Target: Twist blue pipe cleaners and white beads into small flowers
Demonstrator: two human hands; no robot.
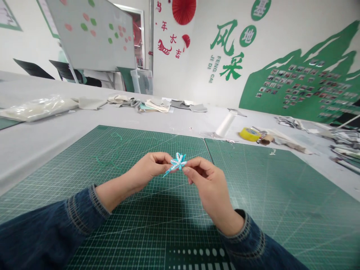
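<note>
A small turquoise ribbon flower (178, 161) with rows of white beads along its petals is held up between both hands, above the green cutting mat (135, 210). On its left side, my left hand (150, 167) pinches the edge with thumb and forefinger. My right hand (206, 180) grips the opposite edge, thumb in front and fingers curled behind. A thin turquoise tail points down and left from the flower. Something reddish shows under its lower edge, too small to name. The back of the flower is hidden.
Loose green threads (108, 153) lie on the mat's left part. Beyond the mat are a white roll (225, 124), a roll of yellow tape (249, 134), fabric scraps (157, 105) and a clear plastic bag (42, 108). More scraps (347, 150) lie at the right.
</note>
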